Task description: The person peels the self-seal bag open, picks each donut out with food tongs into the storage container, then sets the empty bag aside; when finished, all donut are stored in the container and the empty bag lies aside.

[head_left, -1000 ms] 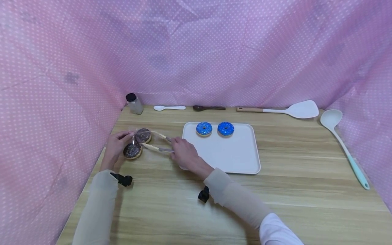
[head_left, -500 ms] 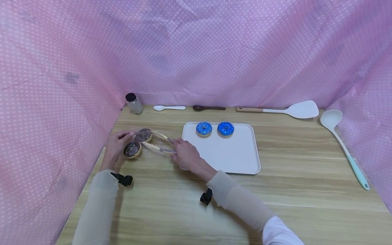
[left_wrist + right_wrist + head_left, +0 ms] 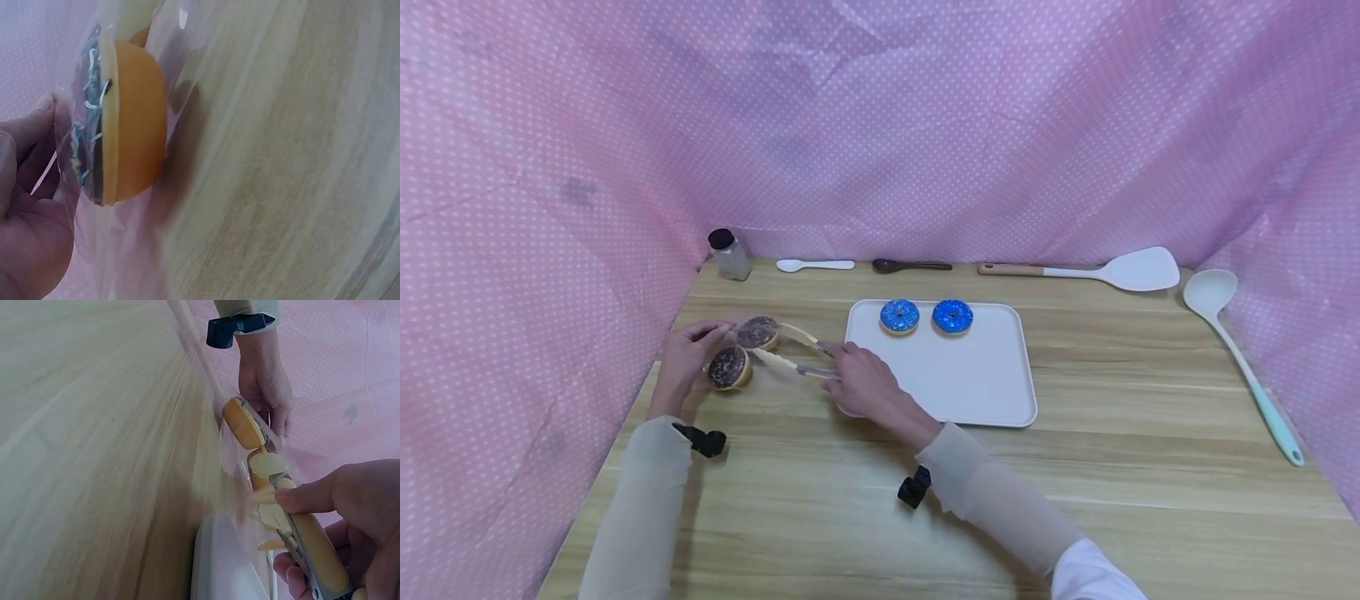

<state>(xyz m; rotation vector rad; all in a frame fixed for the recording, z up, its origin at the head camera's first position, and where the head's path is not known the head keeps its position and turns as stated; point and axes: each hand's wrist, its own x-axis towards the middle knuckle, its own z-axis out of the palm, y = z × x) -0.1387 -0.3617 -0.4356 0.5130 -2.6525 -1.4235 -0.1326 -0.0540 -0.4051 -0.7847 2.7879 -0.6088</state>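
Two chocolate doughnuts lie in a clear plastic bag at the table's left. My left hand pinches the bag's edge beside the near doughnut, which stands on edge in the left wrist view. My right hand grips cream tongs, whose tips sit around the far doughnut. In the right wrist view the tongs reach toward both doughnuts, with my left hand behind. Two blue doughnuts sit at the back of a white tray.
Along the back edge lie a black-capped shaker, a white spoon, a dark spoon and a white spatula. A white ladle lies at the right. Pink dotted cloth walls enclose three sides.
The tongs, my right hand and both chocolate doughnuts have shifted slightly to the right, toward the tray. My left hand stays in place on the bag.
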